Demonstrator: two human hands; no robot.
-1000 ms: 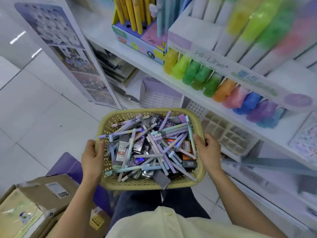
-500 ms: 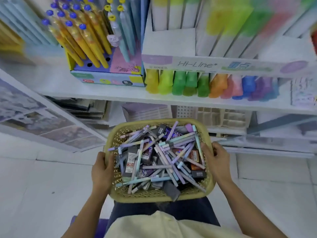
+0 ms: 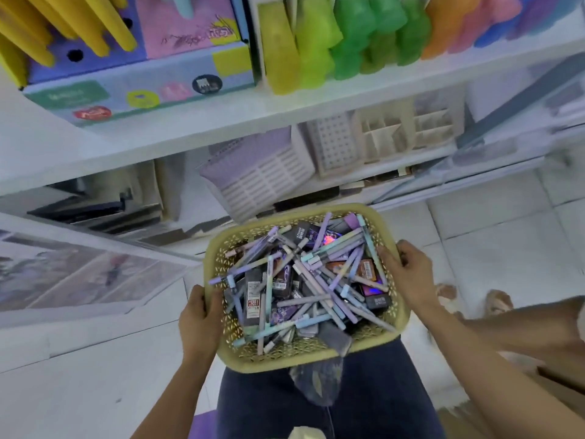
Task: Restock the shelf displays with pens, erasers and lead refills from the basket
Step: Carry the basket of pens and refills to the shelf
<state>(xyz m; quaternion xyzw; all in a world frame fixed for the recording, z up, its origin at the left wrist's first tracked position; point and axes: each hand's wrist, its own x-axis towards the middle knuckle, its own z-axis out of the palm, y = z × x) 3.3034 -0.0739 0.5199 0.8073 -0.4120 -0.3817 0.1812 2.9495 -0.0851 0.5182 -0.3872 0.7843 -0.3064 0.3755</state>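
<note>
A yellow woven plastic basket [image 3: 285, 356] is held over my lap, in front of the white shelf [image 3: 177, 137]. It is heaped with pastel pens [image 3: 319, 277], dark lead refill packs [image 3: 253, 299] and dark erasers [image 3: 378, 301]. My left hand [image 3: 198, 321] grips the basket's left rim, thumb inside. My right hand [image 3: 408, 274] grips the right rim, fingers curled over the edge. A grey packet [image 3: 319, 378] hangs over the basket's near edge.
On the shelf stand a blue-and-pink pen display box [image 3: 136, 74] with yellow pens and a row of coloured highlighters [image 3: 348, 42]. Below it sit empty lilac and beige display trays [image 3: 269, 179]. Another person's arm and sandalled feet [image 3: 493, 302] show at right. Posters [image 3: 79, 280] lean at left.
The view has moved closer to the shelf and tilted; the basket sits slightly further right. Another person's arm and feet have come into view at right. Both hands keep their grip.
</note>
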